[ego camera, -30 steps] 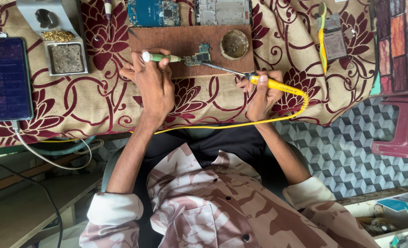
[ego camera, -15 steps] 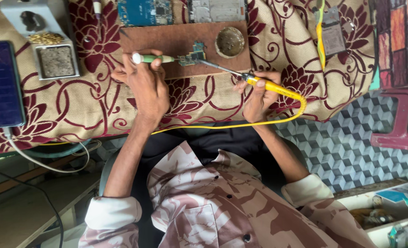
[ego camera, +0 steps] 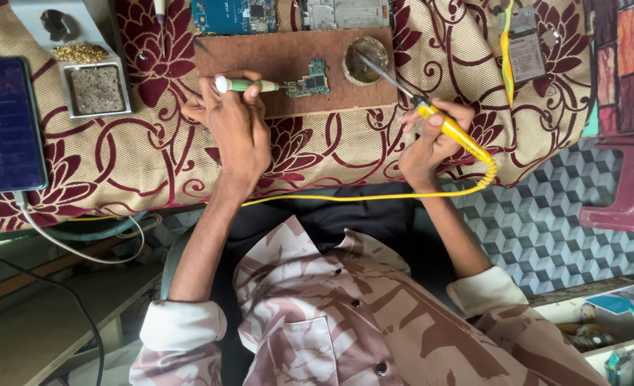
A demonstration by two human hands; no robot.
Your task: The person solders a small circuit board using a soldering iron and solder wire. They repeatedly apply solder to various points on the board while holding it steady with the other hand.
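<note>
The small green and dark circuit board (ego camera: 311, 80) lies on the brown wooden work board (ego camera: 288, 57), which rests on the cream cloth with dark red flower pattern (ego camera: 317, 150). My left hand (ego camera: 235, 121) is the nearer one to it. The fingers of this hand are closed around a green-handled screwdriver with a white cap (ego camera: 242, 85). Its long axis runs sideways, from my fingers toward the circuit board, and the metal tip reaches the left edge of the board. It looks like touching there, but I cannot tell it surely.

My right hand (ego camera: 431, 139) is on the other side of the circuit board and a little apart. Its fingers are wrapped tight on a yellow-handled soldering iron (ego camera: 445, 129). The thin metal tip points up and to the left and goes into the small round tin (ego camera: 365, 61), which stands just beside the circuit board on the same wooden board. So the iron lies slanted, and the circuit board is to the left of its tip. The yellow cable (ego camera: 374, 196) runs from the handle back across my body.

Farther to the left there are a grey metal stand with a sponge tray (ego camera: 92, 71) and a dark phone with a white cable (ego camera: 6, 121).
</note>
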